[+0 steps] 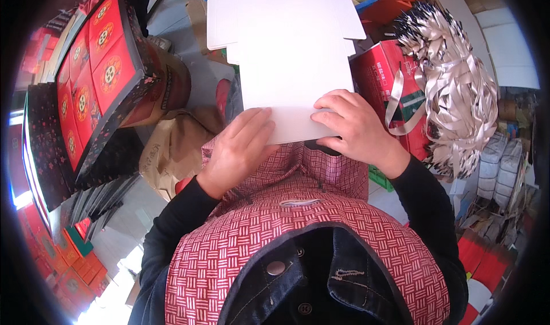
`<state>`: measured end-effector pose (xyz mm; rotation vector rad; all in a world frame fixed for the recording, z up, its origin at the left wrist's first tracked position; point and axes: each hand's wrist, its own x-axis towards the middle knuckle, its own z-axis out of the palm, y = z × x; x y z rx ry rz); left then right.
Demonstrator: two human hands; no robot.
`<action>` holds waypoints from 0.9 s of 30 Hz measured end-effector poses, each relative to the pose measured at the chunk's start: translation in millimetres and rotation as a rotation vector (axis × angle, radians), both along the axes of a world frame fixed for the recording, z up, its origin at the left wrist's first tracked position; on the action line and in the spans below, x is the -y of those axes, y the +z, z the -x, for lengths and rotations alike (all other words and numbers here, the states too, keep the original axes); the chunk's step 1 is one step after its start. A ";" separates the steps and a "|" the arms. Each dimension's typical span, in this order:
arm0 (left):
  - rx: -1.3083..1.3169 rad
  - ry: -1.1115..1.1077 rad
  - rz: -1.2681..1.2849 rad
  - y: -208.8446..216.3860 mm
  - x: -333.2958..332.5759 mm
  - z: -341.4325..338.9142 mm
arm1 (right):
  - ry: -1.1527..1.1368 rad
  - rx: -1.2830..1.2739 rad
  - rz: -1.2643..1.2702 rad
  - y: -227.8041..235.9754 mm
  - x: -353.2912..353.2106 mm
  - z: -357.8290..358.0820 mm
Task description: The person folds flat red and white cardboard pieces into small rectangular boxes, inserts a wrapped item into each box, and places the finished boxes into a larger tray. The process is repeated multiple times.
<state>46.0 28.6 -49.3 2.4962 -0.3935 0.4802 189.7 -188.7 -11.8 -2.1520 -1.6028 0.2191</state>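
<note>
A large white cardboard box blank (292, 50) with cut tabs along its sides stretches away from my lap. Its near flap has a crease running across it between my hands. My left hand (238, 150) grips the near left corner, fingers together on top and thumb out of sight. At the near right corner my right hand (358, 127) has bent fingers over the card and its thumb by the lower edge. What supports the blank underneath is hidden.
On the left, a dark tray (146, 67) of red patterned boxes sits on a carton, beside a brown paper bag (172, 147). To the right, a thick bundle of beige ribbons (461, 96) lies by a red carton (372, 67). A red patterned apron (258, 222) covers my lap.
</note>
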 end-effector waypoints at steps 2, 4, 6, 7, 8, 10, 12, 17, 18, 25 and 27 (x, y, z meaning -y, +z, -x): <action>-0.018 0.020 -0.022 1.8 0.7 -2.3 | 0.036 0.002 0.035 4.2 -1.3 -5.5; -0.067 -0.009 -0.050 10.9 -2.5 -5.5 | 0.064 -0.003 0.026 3.5 -1.3 -10.2; -0.107 -0.042 -0.058 14.6 -5.5 -9.4 | 0.084 -0.003 0.033 3.8 1.1 -14.5; -0.127 -0.055 -0.059 15.6 -8.2 -10.6 | 0.096 -0.006 0.039 3.9 1.5 -16.5; -0.147 -0.069 -0.060 16.5 -9.5 -11.4 | 0.106 -0.008 0.044 4.1 1.9 -17.5; -0.158 -0.064 -0.073 17.0 -8.9 -12.1 | 0.104 0.009 0.032 3.5 2.7 -17.4; -0.177 -0.067 -0.071 18.4 -9.1 -12.9 | 0.105 0.003 0.015 2.2 4.0 -17.6; -0.214 -0.075 -0.049 23.1 -10.2 -15.8 | 0.111 -0.038 -0.014 2.1 6.3 -20.7; -0.216 -0.080 -0.053 24.0 -10.6 -15.8 | 0.114 -0.041 -0.011 2.5 6.4 -20.8; -0.133 -0.155 -0.189 27.1 -11.8 -18.2 | 0.120 0.002 -0.076 -0.4 8.2 -20.4; -0.041 -0.186 -0.280 23.4 -11.9 -16.8 | 0.101 0.014 -0.060 5.0 5.8 -14.7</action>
